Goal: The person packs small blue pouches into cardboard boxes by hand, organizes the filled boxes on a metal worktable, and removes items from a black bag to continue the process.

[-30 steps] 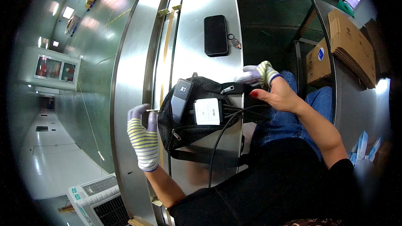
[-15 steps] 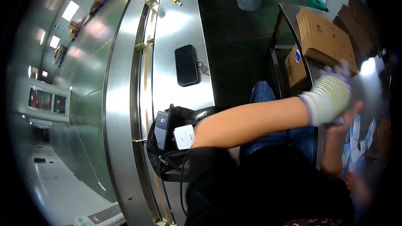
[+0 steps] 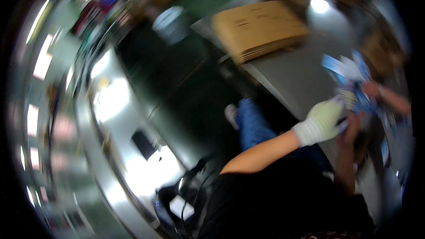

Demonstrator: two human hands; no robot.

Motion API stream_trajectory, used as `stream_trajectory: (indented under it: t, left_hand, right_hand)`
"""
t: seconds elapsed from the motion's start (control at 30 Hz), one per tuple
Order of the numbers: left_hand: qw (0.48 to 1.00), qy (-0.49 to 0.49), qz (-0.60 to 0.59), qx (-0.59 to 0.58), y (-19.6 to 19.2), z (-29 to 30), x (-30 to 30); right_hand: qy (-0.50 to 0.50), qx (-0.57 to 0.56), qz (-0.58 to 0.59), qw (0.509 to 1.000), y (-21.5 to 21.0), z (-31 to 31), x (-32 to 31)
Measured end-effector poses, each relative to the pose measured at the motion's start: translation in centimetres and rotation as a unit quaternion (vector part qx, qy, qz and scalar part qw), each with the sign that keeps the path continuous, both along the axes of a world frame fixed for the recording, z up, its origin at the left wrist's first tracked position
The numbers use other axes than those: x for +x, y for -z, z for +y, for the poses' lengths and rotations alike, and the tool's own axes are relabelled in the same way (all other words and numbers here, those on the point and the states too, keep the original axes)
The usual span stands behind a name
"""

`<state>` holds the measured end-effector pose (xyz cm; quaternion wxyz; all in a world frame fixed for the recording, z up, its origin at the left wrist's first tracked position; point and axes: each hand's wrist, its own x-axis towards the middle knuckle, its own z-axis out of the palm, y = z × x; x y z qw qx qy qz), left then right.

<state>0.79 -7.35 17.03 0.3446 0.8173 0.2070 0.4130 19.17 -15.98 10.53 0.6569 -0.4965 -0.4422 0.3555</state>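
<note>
My left hand [image 3: 321, 121] wears a pale, yellowish knitted glove with a white cuff. Its fingers curl in against my right hand, closed on something blur and overlap hide. My right hand [image 3: 351, 127] is bare; its fingers meet the left glove, but smearing hides how they are bent. Just above them shows a small striped, glove-like piece [image 3: 348, 99]; I cannot tell whether it is worn or held. Beyond lie blue-and-white flat packets [image 3: 341, 67] on a grey table [image 3: 301, 68]. Another person's bare hand [image 3: 374, 89] reaches in from the right, touching the packets.
A stack of flattened brown cartons [image 3: 261, 26] lies at the table's far left. On the steel bench [image 3: 110, 97] to my left are a dark phone [image 3: 143, 144] and a black bag [image 3: 168, 199] with a white box [image 3: 181, 207]. A wrapped pale roll [image 3: 170, 24] stands on the floor.
My view has swung right, bringing the table and packets toward the middle. My left forearm has lowered, and both hands now meet near the packets. The other person's hand now shows by the packets.
</note>
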Motion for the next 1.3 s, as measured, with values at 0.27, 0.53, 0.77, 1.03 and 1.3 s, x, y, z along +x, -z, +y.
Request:
stream_trajectory:
  t: [0.27,0.53,0.77,1.03,1.3]
  left_hand:
    - [0.983,0.176,0.024,-0.052,4.1,-0.3,2.8]
    - [0.996,-0.034,0.081,0.004,3.1,-0.4,4.7]
    - [0.950,0.073,0.028,-0.302,1.5,1.1,3.2]
    - [0.989,0.093,0.088,0.078,3.2,-3.1,5.5]
    - [0.967,0.010,0.236,0.092,3.2,2.0,6.6]
  right_hand:
    - [-0.138,-0.004,0.198,0.970,-2.3,0.3,-4.3]
    - [-0.131,-0.014,0.162,0.978,4.3,1.0,-2.2]
    - [-0.213,0.014,0.218,0.952,2.8,2.6,-0.5]
    - [0.146,-0.031,0.240,0.959,4.4,11.9,-0.2]
    - [-0.129,-0.275,-0.646,0.700,4.3,14.1,-0.9]
